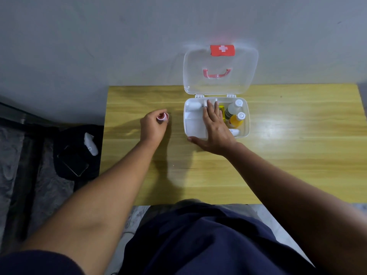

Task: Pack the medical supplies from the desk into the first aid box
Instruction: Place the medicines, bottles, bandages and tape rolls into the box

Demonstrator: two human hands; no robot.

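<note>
A plain grey wall point(99, 40) backs a glossy yellow wood-grain desk point(297, 155). On it stands a rounded white plastic first aid box point(246, 124), its clear lid point(220, 80) upright, bottles point(235, 114) inside. The right hand point(215, 128) lies flat and open across the box. The left hand point(154, 126) grips a small round red-and-white tape roll point(162, 117) beside the box.
</note>
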